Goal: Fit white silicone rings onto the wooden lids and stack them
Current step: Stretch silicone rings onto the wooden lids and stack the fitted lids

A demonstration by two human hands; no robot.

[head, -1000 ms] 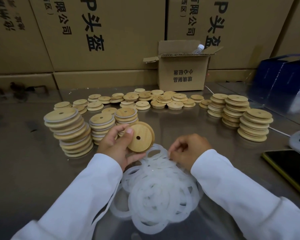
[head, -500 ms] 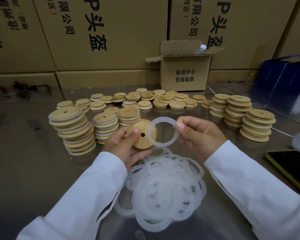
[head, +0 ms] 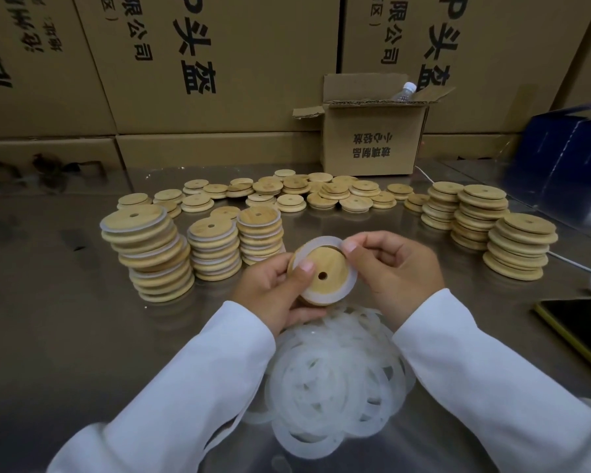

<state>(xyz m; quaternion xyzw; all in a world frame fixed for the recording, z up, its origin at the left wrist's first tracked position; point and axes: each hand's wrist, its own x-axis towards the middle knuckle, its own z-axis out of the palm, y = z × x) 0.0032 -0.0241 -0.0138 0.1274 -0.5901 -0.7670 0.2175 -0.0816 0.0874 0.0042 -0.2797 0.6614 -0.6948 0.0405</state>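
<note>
Head view: left hand (head: 273,295) grips a lid (head: 331,264), thumb on its face, above the worktop's (head: 65,336) front middle; right hand (head: 393,271) pinches a ring (head: 316,242) half-seated round its rim. Beneath lies a heap of rings (head: 335,380); ringed stacks (head: 215,247) stand left, bare stacks (head: 519,247) toward the right edge.

A shiny grey metal tabletop (head: 65,319) fills my feed. Along its far edge I see a wall of big brown cardboard cartons (head: 219,63) printed with black Chinese characters. A small open brown cardboard box (head: 372,145) stands before them, with a clear plastic bottle with a white cap (head: 405,92) poking out. At right I make out a dark blue box (head: 560,158), a thin white cable (head: 567,262) and a flat black phone with a yellow edge (head: 580,322)
</note>
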